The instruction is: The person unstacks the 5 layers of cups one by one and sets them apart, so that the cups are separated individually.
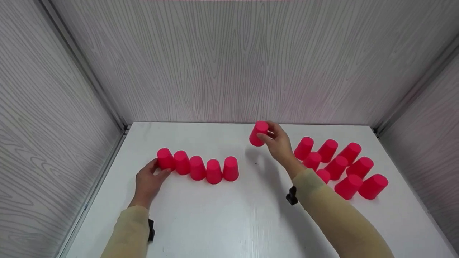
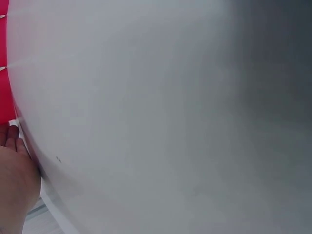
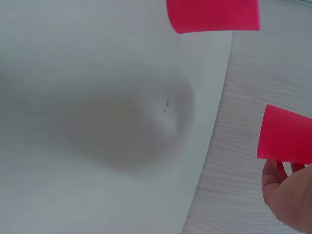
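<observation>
My right hand grips an upside-down pink cup by its right side, thumb in front, and holds it above the back of the table. In the right wrist view this raised cup stands clear of the tabletop. At the left, my left hand has its thumb and fingers curled round the end cup of a slightly curved row. Several more upside-down cups, such as the right end one, continue that row side by side. In the left wrist view only part of the left hand shows.
On the right of the white table stands a group of several upside-down pink cups, partly hidden behind the right forearm. Grey wood-grain panels rise at the back and on both sides.
</observation>
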`<state>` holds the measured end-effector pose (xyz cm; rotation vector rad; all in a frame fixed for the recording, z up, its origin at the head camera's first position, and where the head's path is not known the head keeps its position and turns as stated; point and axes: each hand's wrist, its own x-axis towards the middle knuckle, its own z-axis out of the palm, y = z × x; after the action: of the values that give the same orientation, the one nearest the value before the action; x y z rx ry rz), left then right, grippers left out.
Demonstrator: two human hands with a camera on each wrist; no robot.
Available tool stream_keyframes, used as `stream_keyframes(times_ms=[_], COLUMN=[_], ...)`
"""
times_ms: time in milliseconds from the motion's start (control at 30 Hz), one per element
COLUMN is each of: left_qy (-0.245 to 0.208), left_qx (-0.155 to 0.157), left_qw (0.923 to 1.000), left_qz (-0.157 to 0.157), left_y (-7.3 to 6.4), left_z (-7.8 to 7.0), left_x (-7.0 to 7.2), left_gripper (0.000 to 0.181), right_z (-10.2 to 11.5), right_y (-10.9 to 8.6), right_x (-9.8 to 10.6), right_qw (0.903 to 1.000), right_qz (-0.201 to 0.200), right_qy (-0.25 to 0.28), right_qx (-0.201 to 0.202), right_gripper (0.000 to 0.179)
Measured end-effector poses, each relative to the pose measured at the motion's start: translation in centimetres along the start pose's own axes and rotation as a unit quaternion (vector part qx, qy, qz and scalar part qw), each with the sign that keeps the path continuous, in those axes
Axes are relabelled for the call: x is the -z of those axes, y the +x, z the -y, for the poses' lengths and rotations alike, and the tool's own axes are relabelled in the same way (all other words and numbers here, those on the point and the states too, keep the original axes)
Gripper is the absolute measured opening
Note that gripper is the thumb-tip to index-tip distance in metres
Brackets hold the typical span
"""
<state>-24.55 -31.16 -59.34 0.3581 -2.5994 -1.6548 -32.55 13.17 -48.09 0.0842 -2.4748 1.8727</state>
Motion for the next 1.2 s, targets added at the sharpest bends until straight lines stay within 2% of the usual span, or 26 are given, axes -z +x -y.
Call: stream_keyframes(times_ms=[200, 367, 533, 833, 1200], left_qy=[0.005, 0.017, 0.014, 0.011, 0.015], left_qx=[0.003, -0.009, -0.007, 0.0, -0.004], left_qw=[1.0, 0.9997, 0.9998, 0.9999, 0.9999], left_qz=[-0.003, -0.012, -0.016, -0.011, -0.006], left_y=[0.3, 0.3, 0.1, 0.1, 0.3], left_z=[0.3, 0.4, 0.4, 0.4, 0.2], left_x=[0.2, 0.2, 0.2, 0.0, -0.1], left_gripper=[0.085, 0.084, 0.082, 0.082, 0.083], right_z=[-2.2, -3.8, -4.9, -6.0, -6.7], right_y=[-0.3, -0.3, -0.4, -0.6, -0.8], right_x=[1.8, 2.6, 3.2, 4.1, 4.8], right_qw=[0.9993, 0.9983, 0.9965, 0.9937, 0.9916], right_qz=[-0.02, -0.035, -0.045, -0.048, -0.056], right_qy=[0.006, 0.0, -0.012, -0.021, -0.035], right_qx=[-0.031, -0.046, -0.069, -0.099, -0.111], right_gripper=[0.064, 0.066, 0.07, 0.076, 0.074])
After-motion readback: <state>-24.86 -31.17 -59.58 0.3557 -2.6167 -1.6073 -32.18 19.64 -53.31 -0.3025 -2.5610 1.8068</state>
